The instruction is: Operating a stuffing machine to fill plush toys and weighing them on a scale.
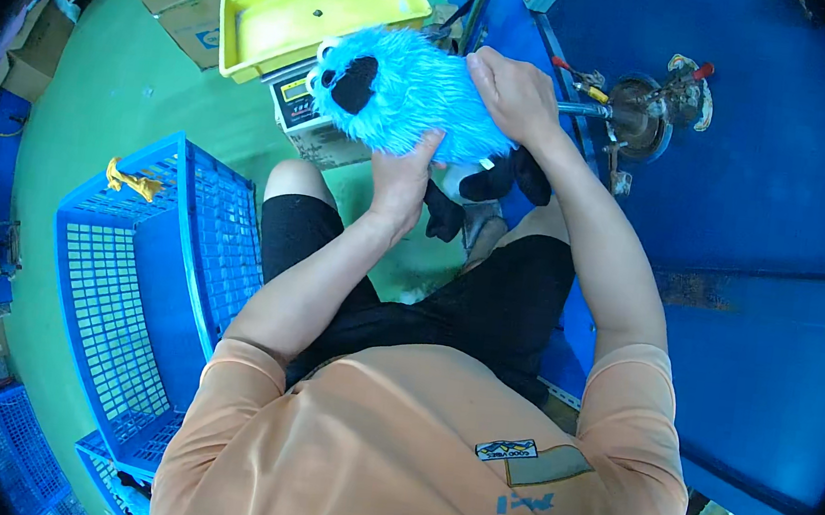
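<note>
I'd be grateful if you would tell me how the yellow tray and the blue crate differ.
The yellow tray is solid-walled and shallow; the blue crate is a lattice of open holes and deeper. The yellow tray sits raised on a box-like device beyond the fluffy blue toy; the blue crate stands on the green floor at the person's left. Both are rectangular, open-topped and look empty.
</note>
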Tool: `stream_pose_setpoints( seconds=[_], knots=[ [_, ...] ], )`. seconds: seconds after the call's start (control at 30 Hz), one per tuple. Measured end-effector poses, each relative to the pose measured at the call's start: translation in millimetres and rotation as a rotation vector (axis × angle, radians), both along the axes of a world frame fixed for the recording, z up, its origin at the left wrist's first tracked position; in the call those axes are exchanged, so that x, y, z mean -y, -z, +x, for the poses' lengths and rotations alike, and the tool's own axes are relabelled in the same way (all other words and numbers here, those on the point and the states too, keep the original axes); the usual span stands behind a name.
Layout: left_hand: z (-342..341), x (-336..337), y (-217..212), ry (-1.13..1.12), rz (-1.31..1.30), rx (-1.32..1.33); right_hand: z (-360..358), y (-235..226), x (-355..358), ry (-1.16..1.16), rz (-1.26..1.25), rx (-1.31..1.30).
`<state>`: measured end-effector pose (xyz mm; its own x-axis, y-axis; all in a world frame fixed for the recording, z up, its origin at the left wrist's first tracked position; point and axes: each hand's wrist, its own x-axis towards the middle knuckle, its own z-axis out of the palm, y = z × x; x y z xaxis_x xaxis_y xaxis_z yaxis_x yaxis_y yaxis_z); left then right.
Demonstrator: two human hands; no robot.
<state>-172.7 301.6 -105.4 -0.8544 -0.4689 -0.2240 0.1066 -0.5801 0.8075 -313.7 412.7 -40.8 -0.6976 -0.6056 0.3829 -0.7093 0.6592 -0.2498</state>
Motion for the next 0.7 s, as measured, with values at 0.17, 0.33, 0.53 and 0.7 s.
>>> stream_pose_setpoints(
  seconds=[0.17,0.33,0.53,0.7],
  knots=[
    [0.7,1.4,-2.0,0.007,0.01,-0.038,-0.3,0.4,2.4,-0.01,-0.027,-0.012],
    [0.7,5.1,-11.4,-0.003,0.065,-0.045,2.4,-1.6,5.2,-0.013,-0.033,-0.008],
    [-1.1,11.4,-11.8,-0.035,0.024,-0.048,4.0,-1.6,9.1,-0.009,-0.063,0.009],
    [-0.9,17.6,-17.9,-0.026,0.018,-0.031,2.5,-1.2,10.8,-0.011,-0.076,0.032]
  ],
)
